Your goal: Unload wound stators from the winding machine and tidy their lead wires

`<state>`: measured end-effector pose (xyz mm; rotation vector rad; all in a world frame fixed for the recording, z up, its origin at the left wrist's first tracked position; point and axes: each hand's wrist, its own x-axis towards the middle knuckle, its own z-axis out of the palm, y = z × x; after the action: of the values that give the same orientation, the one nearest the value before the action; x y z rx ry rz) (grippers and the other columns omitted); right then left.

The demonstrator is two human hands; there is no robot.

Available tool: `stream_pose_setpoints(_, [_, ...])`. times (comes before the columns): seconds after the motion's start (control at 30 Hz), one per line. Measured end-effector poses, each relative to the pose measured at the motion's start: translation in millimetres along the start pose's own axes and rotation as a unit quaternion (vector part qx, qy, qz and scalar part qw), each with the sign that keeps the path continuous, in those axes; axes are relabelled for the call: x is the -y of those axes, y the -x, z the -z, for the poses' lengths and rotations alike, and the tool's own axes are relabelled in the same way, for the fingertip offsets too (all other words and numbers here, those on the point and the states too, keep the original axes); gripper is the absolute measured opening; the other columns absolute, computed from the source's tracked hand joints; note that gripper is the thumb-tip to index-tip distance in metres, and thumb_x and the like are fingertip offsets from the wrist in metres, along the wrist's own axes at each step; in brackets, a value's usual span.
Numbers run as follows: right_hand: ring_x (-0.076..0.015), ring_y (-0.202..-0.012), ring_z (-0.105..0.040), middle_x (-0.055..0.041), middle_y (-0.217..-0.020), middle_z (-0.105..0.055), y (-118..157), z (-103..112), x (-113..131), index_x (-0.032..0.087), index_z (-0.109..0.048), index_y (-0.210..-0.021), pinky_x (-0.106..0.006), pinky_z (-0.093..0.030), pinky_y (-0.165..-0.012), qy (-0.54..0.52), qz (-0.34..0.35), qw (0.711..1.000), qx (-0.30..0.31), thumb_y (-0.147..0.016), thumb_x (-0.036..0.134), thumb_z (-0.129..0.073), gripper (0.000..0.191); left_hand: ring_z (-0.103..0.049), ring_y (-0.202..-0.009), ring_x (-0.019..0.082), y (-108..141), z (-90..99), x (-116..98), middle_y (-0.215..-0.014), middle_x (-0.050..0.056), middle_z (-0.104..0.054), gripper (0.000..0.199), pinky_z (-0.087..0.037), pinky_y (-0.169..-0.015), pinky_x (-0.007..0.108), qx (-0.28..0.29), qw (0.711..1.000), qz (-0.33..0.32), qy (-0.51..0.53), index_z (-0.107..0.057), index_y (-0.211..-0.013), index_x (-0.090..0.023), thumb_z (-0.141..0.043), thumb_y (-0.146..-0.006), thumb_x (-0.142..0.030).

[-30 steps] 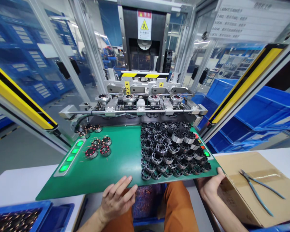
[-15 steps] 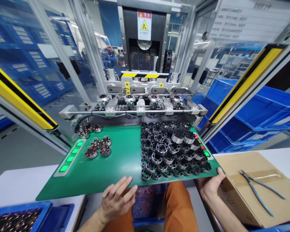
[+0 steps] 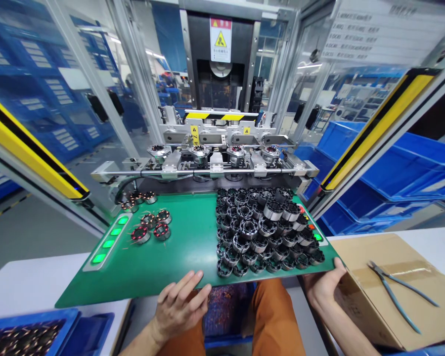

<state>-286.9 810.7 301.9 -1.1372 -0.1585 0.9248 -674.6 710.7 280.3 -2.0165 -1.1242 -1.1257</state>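
Note:
My left hand (image 3: 183, 304) lies at the front edge of a green worktop (image 3: 185, 247), its fingers stretched out and the fingertips touching the edge. Around the worktop's right front corner curls my right hand (image 3: 324, 284), thumb on top; its other fingers are hidden beneath. Stacked black-and-silver stator cores (image 3: 257, 242), bare of wire, cover the right part of the worktop near that hand. Several copper-wound stators (image 3: 162, 231) with loose wire ends lie at the left. Behind, a machine fixture (image 3: 215, 165) carries several wound stators (image 3: 236, 154) in a row.
Yellow light-curtain posts (image 3: 33, 148) flank the machine. Lit green buttons (image 3: 108, 244) line the worktop's left side. Cutting pliers (image 3: 396, 291) lie on a cardboard box (image 3: 359, 252) at right. Blue bins (image 3: 400, 158) stack behind it. A blue tray (image 3: 68, 326) of wound stators stands front left.

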Motion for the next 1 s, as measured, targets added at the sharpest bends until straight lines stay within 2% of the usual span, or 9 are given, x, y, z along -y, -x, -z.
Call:
stream_pose_setpoints(0.27, [-0.0284, -0.113, -0.072, -0.0054, -0.131, -0.082, 0.3, 1.1, -0.6, 0.026, -0.075, -0.142, -0.042, -0.066, -0.089, 0.006, -0.005, 1.0, 0.002, -0.084, 0.073, -0.064, 0.075, -0.071, -0.123, 0.015, 0.7, -0.7, 0.0, -0.122, 0.001, -0.083, 0.022, -0.027, -0.138, 0.035, 0.0, 1.0, 0.001, -0.001, -0.076, -0.116, -0.031, -0.083, -0.095, -0.027])
stream_pose_setpoints(0.5, [-0.0253, -0.101, -0.072, -0.0049, -0.13, -0.082, -0.8, 2.9, -0.7, 0.026, -0.076, -0.141, -0.036, -0.064, -0.076, -0.001, -0.007, 1.0, 0.0, -0.085, 0.071, -0.064, 0.074, -0.069, -0.132, 0.014, 4.5, -0.9, -0.1, -0.125, 0.0, -0.083, 0.025, -0.029, -0.138, 0.035, -0.005, 1.0, 0.003, 0.001, -0.077, -0.116, -0.033, -0.084, -0.093, -0.027])
stream_pose_setpoints(0.67, [-0.0256, -0.106, -0.074, -0.0043, -0.131, -0.082, -2.4, 3.8, -1.4, 0.026, -0.074, -0.144, -0.037, -0.066, -0.08, 0.0, -0.002, 1.0, 0.011, -0.086, 0.071, -0.065, 0.074, -0.069, -0.133, 0.015, 7.5, -0.9, 0.5, -0.127, 0.0, -0.083, 0.028, -0.03, -0.137, 0.036, 0.004, 1.0, 0.005, 0.001, -0.078, -0.118, -0.034, -0.086, -0.092, -0.027])
stream_pose_setpoints(0.77, [-0.0268, -0.11, -0.075, -0.0053, -0.133, -0.082, -2.9, 4.4, -1.7, 0.025, -0.074, -0.144, -0.038, -0.067, -0.082, -0.001, 0.005, 1.0, 0.017, -0.086, 0.072, -0.065, 0.075, -0.067, -0.142, 0.015, 9.1, -1.7, 0.5, -0.131, -0.001, -0.083, 0.031, -0.03, -0.137, 0.036, 0.002, 1.0, 0.004, -0.001, -0.078, -0.119, -0.035, -0.086, -0.091, -0.026])
stream_pose_setpoints(0.9, [-0.0274, -0.108, -0.075, -0.0066, -0.135, -0.082, -2.5, 4.5, -1.4, 0.024, -0.075, -0.144, -0.039, -0.068, -0.082, -0.003, -0.006, 1.0, 0.008, -0.086, 0.07, -0.065, 0.075, -0.061, -0.151, 0.013, 10.6, -2.3, 0.1, -0.139, -0.003, -0.081, 0.033, -0.027, -0.14, 0.035, 0.001, 1.0, 0.006, -0.003, -0.078, -0.12, -0.036, -0.087, -0.09, -0.027])
stream_pose_setpoints(1.0, [-0.0248, -0.104, -0.074, -0.0055, -0.137, -0.081, -2.2, 4.3, -1.5, 0.024, -0.075, -0.145, -0.035, -0.066, -0.077, -0.01, -0.01, 1.0, 0.001, -0.088, 0.069, -0.063, 0.074, -0.061, -0.151, 0.012, 9.6, -1.8, 0.2, -0.135, -0.003, -0.082, 0.031, -0.026, -0.14, 0.034, 0.004, 1.0, 0.009, -0.003, -0.078, -0.119, -0.036, -0.087, -0.09, -0.028])
